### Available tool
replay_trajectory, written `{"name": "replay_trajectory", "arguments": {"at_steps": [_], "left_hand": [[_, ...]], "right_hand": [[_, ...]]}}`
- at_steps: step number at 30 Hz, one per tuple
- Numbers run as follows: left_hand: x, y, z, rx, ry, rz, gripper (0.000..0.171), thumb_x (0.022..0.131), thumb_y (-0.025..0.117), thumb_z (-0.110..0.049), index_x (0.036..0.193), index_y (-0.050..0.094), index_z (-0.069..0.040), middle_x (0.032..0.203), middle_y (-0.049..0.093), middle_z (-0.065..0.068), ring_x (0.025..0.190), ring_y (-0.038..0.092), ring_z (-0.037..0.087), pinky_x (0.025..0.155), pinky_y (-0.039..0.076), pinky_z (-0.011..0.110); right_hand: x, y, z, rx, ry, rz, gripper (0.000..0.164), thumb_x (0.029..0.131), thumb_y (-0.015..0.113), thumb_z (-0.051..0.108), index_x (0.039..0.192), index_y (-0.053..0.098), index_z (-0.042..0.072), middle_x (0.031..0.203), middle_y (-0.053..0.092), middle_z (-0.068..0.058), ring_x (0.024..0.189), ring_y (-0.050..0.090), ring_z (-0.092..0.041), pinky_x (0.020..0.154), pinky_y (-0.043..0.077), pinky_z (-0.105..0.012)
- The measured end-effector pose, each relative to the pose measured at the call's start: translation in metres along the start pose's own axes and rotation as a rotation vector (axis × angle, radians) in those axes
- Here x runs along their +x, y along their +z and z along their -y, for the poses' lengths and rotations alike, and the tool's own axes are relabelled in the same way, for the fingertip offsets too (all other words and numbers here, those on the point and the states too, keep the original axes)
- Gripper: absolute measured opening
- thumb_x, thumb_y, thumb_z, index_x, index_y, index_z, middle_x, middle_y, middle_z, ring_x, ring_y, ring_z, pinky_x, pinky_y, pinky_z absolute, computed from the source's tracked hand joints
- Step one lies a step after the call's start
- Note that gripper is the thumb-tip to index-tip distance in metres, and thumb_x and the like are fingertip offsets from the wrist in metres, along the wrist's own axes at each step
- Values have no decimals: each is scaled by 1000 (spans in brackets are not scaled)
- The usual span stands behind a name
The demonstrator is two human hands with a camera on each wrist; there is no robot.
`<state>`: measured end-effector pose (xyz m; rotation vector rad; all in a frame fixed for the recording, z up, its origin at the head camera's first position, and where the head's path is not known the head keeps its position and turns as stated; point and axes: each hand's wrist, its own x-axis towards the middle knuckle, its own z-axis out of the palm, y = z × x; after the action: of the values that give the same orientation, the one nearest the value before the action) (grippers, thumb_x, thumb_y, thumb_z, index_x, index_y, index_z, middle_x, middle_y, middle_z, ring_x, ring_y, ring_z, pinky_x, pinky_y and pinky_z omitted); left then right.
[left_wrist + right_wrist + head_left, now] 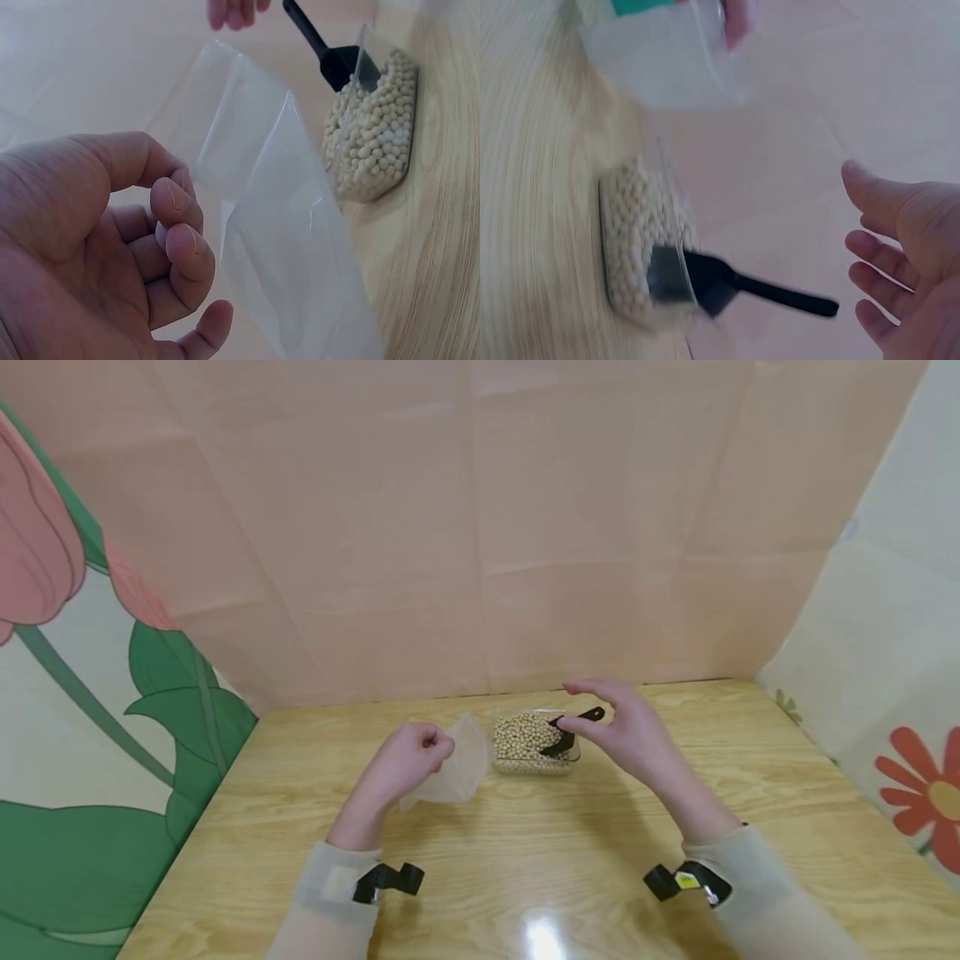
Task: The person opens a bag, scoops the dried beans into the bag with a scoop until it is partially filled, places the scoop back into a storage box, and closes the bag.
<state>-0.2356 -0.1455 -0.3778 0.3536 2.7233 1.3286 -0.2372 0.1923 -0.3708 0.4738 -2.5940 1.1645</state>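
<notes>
My left hand (405, 764) pinches a clear plastic bag (463, 760) between thumb and curled fingers. The bag hangs above the table, just left of a clear box (531, 767) full of pale round beans (521, 735). A black scoop (561, 747) stands with its blade in the beans, its handle (787, 298) slanting up over the box's right edge. My right hand (630, 735) hovers beside the handle with thumb and fingers spread. In the right wrist view that hand (915, 262) is apart from the handle and holds nothing.
The box stands on a wood-grain table (480, 860) near its back edge. A plain pinkish cloth (480, 543) hangs behind it. Printed panels with a tulip (33, 527) and a red flower (930, 793) flank the table. Each sleeve carries a black wrist camera (390, 881).
</notes>
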Motion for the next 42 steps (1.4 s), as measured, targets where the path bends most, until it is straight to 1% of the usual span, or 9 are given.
{"name": "replay_trajectory", "arguments": {"at_steps": [5,10,14,20,27,32,37,39,42], "left_hand": [[1,1,-2,-5,3,13,23,102,58,-14,83,69,-8,71,60,3,59,41,16,60,38,33],[1,0,-4,-8,0,19,25,102,57,-13,79,66,-8,69,58,2,57,39,16,59,36,33],[1,0,-4,-5,4,17,25,101,57,-13,78,65,-9,69,58,2,57,39,16,59,36,33],[2,3,-3,-11,-6,17,20,99,58,-12,82,68,-9,71,60,2,61,45,16,61,40,32],[3,4,-2,-14,-12,17,20,98,57,-11,82,68,-9,71,61,2,62,46,16,60,40,33],[2,4,-2,-21,-13,20,21,99,57,-11,82,68,-8,71,61,2,61,45,16,60,39,33],[1,4,-3,-22,-11,20,23,102,57,-12,81,67,-9,71,60,3,60,42,17,60,38,33],[0,5,-3,-20,-12,21,25,103,56,-13,80,65,-9,70,59,3,59,40,17,60,37,34],[0,5,-2,-19,-16,24,26,104,56,-13,79,64,-9,70,59,3,58,39,17,60,37,34]], "right_hand": [[5,-10,-14,-77,-63,45,69,94,90,28,155,63,10,157,58,-18,146,51,-47,117,38,-71],[11,-13,-27,-129,-79,111,74,93,91,30,157,61,9,157,57,-21,144,52,-49,116,39,-71],[15,-14,-33,-178,-90,158,73,93,91,29,155,61,6,148,64,-20,137,59,-47,111,45,-69],[21,-16,-39,-252,-101,205,71,93,91,27,153,63,2,131,75,-14,126,67,-41,105,50,-66],[27,-15,-40,-319,-73,250,61,94,89,34,144,71,4,124,79,-9,110,73,-34,94,55,-60],[30,-12,-38,-354,-67,256,49,94,90,38,131,79,8,119,80,-8,100,75,-28,88,58,-57],[33,-10,-35,-416,-43,271,32,94,88,39,115,83,15,106,81,1,88,72,-20,80,57,-51],[33,-10,-33,-437,-28,280,26,95,87,39,111,84,17,103,80,3,85,71,-18,77,56,-49],[33,-10,-30,-458,-32,284,23,97,86,38,107,84,17,101,80,2,82,71,-17,73,56,-48]]}}
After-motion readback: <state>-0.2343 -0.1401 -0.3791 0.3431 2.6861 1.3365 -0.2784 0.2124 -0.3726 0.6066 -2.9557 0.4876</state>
